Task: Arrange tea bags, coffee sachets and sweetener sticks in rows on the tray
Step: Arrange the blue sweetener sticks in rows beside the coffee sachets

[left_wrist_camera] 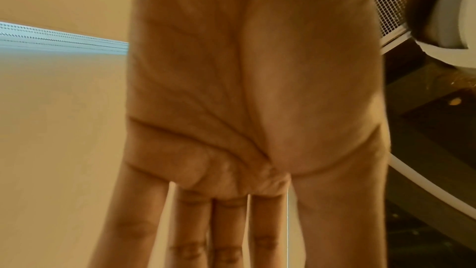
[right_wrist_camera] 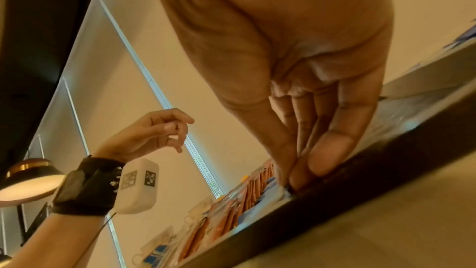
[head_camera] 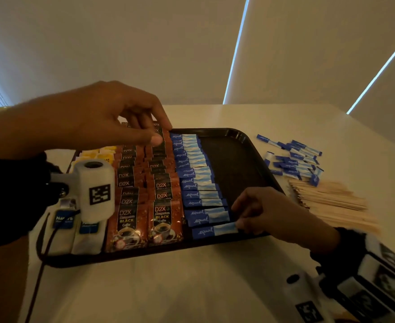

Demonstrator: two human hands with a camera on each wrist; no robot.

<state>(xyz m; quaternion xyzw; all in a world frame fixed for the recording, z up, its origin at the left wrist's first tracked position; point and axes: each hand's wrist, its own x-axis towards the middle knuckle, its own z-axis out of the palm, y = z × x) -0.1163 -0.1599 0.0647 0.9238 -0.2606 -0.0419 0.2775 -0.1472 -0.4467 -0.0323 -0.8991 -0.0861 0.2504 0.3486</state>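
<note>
Your right hand (head_camera: 271, 212) is low over the tray's near edge, thumb and fingertips (right_wrist_camera: 296, 178) closed together on the pale end of the nearest sweetener stick (head_camera: 215, 229), probably so you can square it with the sticks above it. Your left hand (head_camera: 105, 115) hovers over the far end of the coffee sachets (head_camera: 145, 206), fingers loosely bent and holding nothing; it looks ready to steady or nudge that end of a row.

On the black tray (head_camera: 238, 159), the tea bags (head_camera: 75, 229) sit at the left, then two columns of coffee sachets, then one overlapping column of blue sweetener sticks (head_camera: 196, 178) running from the far rim to the near rim. The right part of the tray is bare, so there's room for another column.

On the counter (head_camera: 192, 287) to the right, a loose pile of blue sticks (head_camera: 294, 159) waits, with a heap of wooden stirrers (head_camera: 331, 201) beside it.
</note>
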